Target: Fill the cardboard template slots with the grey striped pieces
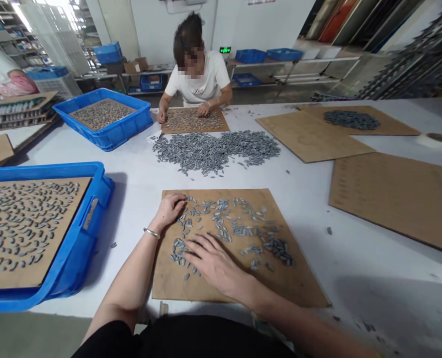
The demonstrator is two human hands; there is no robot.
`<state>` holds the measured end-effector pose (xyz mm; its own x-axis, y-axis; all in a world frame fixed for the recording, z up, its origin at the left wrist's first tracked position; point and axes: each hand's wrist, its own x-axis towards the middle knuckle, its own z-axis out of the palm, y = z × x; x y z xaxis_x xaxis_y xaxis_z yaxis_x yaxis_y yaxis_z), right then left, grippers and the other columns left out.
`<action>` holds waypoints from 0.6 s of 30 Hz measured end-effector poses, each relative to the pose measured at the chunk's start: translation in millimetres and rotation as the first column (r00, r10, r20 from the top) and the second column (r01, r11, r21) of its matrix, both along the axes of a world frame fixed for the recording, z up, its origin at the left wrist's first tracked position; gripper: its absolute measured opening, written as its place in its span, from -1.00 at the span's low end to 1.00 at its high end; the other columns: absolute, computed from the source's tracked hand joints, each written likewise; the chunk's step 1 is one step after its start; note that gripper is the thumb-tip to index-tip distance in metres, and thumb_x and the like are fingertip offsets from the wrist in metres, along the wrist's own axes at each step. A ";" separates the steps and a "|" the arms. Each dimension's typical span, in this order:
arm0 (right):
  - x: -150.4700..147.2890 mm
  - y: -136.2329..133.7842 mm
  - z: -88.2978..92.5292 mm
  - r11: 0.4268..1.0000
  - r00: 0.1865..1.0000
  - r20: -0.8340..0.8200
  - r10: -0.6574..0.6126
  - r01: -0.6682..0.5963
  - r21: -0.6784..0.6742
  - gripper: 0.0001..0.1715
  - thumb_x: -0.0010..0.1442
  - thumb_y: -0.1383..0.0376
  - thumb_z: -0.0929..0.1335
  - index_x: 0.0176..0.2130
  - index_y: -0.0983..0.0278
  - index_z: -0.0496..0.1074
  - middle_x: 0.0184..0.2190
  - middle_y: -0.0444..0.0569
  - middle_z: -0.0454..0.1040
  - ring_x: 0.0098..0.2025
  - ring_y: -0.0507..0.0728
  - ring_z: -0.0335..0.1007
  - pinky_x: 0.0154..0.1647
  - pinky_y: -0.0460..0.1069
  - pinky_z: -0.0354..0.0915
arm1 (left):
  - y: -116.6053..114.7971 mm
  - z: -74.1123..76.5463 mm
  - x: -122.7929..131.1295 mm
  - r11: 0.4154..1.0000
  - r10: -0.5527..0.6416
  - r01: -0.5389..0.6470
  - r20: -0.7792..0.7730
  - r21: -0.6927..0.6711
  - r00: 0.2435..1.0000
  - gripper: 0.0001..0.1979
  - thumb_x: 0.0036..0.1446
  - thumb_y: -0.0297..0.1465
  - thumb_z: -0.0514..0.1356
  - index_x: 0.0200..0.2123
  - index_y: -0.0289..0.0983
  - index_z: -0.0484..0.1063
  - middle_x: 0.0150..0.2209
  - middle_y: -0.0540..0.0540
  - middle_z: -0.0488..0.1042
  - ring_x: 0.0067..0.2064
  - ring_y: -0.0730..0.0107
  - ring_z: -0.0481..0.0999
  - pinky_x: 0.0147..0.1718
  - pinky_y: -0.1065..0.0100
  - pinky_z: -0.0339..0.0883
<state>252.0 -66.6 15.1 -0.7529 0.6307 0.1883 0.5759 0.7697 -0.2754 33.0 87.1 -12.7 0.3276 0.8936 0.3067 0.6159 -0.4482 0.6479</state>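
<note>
Slim grey pieces point(241, 229) lie scattered over a brown board point(168, 287) on a white table point(133, 199), their long axes pointing every which way; a small cluster point(176, 248) sits near the board's left edge, just left of the right hand point(213, 258) and on the worker's side of the left hand point(171, 209), with the right the nearer of the two. The hands are apart; the right lies palm down, fingers extended and slightly spread, its fingertips at the cluster, though whether they press on a piece cannot be told; the left, a bracelet point(151, 232) at its wrist, curls its fingers at the board's far left corner, and whether it pinches anything is hidden. A larger grey heap point(194, 151) rests beyond the board; across the table, a co-worker point(204, 82) bends over another board point(222, 124).
</note>
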 end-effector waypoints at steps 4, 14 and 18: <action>-18.5 7.1 -4.5 0.998 0.998 0.014 0.054 -0.054 -0.032 -0.53 0.48 0.30 0.24 0.30 0.09 0.39 0.35 -0.03 0.40 0.43 0.24 0.14 0.50 0.30 0.01 | 2.8 -0.6 -0.7 1.000 0.000 0.000 0.004 0.004 1.000 -0.73 0.36 -0.31 0.13 -0.07 -0.24 0.60 -0.01 -0.22 0.66 0.05 0.09 0.60 0.16 0.01 0.44; 41.8 -15.9 6.8 0.992 0.994 0.057 -0.092 0.097 -0.086 -0.53 0.47 0.17 0.31 0.30 0.09 0.39 0.36 -0.03 0.38 0.42 0.23 0.15 0.52 0.28 -0.03 | 9.4 2.1 -6.1 1.000 -0.001 0.001 0.015 -0.010 1.000 -0.67 0.34 -0.20 0.12 -0.09 -0.22 0.61 -0.01 -0.21 0.66 0.06 0.09 0.60 0.17 0.02 0.45; 99.2 -34.0 -9.9 0.969 0.970 0.024 -0.243 0.244 -0.035 -0.60 0.45 0.26 0.31 0.21 0.11 0.49 0.25 -0.01 0.49 0.38 0.23 0.23 0.47 0.24 0.08 | 10.6 4.6 -6.6 1.000 0.002 -0.002 -0.002 -0.012 1.000 -0.63 0.33 -0.14 0.11 -0.09 -0.24 0.61 -0.01 -0.23 0.66 0.08 0.06 0.60 0.18 0.01 0.43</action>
